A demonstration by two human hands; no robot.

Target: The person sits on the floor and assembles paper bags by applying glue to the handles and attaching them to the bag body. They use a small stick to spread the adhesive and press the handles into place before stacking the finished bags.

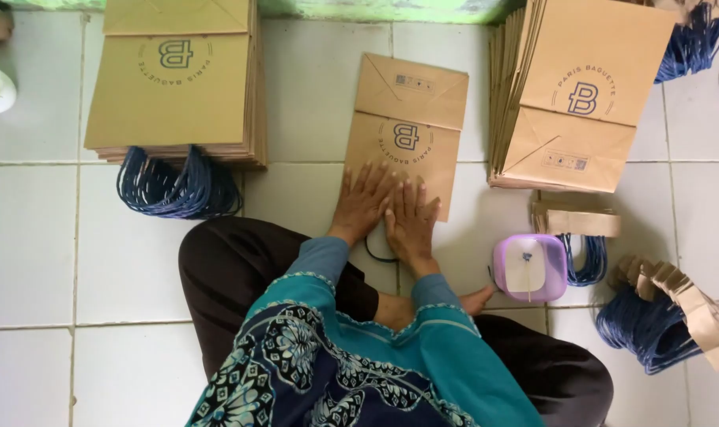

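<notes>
Both hands lie flat, fingers spread and gripping nothing, pressed side by side on the near end of a folded brown paper bag [407,126]. The left hand [363,202] and the right hand [412,221] touch each other at the thumbs. The bag lies flat on the white tiled floor [35,237], just in front of the seated person's knees, and a dark blue cord handle [375,251] loops out from under the wrists. Left of it, well apart, stands a stack of finished bags [173,79] with blue handles hanging toward the near side. To the right, a second stack [581,95] leans at an angle. Near the right knee sits a small lilac glue tub [529,269], and beyond it a bundle of blue cord handles with paper strips [668,316].
</notes>
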